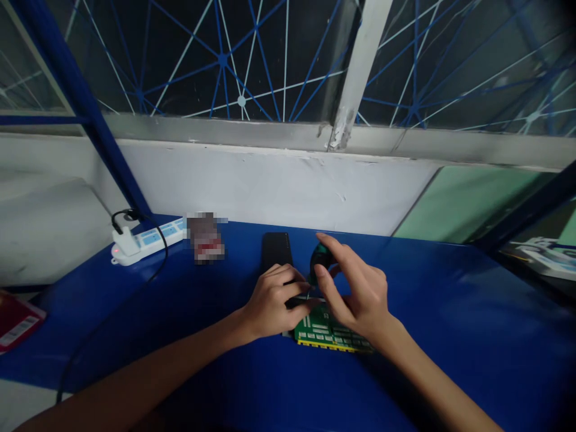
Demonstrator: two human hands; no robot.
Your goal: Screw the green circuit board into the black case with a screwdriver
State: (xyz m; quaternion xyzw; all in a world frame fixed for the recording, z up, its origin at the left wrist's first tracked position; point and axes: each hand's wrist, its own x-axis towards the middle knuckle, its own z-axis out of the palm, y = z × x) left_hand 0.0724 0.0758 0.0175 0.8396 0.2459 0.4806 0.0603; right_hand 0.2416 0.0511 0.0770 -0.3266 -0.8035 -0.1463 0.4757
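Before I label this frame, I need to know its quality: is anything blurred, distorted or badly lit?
Head view: a pixelated block hides one item beside the power strip; window frame lines bow from wide-angle distortion; the light is dim and blue-tinted; the left hand and right hand are slightly soft over the green circuit board.

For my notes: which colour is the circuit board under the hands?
Green, with a yellow edge: circuit board, head view.

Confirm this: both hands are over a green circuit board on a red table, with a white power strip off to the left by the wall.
One thing is wrong: the table is blue, not red, as the head view shows. The rest stands: the left hand and right hand are over the green circuit board, and the white power strip lies off to the left by the wall.
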